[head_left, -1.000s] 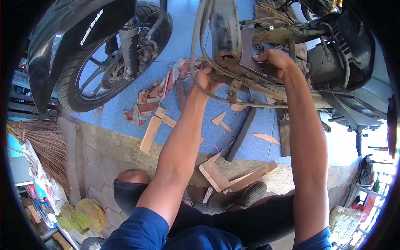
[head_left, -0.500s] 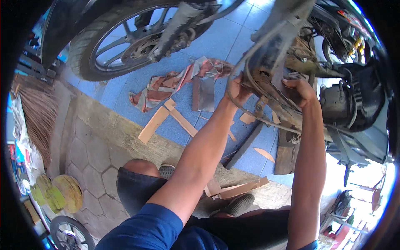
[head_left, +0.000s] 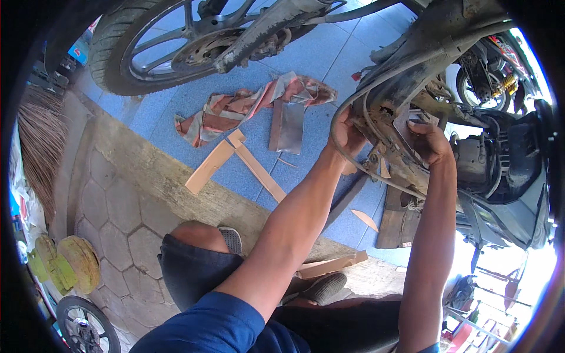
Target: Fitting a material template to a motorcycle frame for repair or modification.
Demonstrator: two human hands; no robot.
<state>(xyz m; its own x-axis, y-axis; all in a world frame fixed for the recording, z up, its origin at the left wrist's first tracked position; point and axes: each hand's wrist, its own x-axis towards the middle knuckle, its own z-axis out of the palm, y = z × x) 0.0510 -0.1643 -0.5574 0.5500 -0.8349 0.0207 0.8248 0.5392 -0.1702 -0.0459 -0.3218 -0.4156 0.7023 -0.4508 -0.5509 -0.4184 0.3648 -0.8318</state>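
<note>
A rusty motorcycle frame slopes down ahead of me, with a ragged hole in its metal. My left hand is closed against the frame's left side, behind a loose black cable; its fingertips are hidden. On the other side, my right hand grips a thin grey metal plate with the thumb on top, holding it flat along the frame. The plate's lower part lies close to the rusty metal; whether it touches all along I cannot tell.
A front wheel stands at upper left. On blue tiles lie a striped rag, a sheet-metal piece, cardboard strips and a wooden block. The engine is at right, a broom at far left.
My view has shifted, so the wheel and floor items sit further left and higher. Both hands stay at the frame, and the plate is still in my right hand.
</note>
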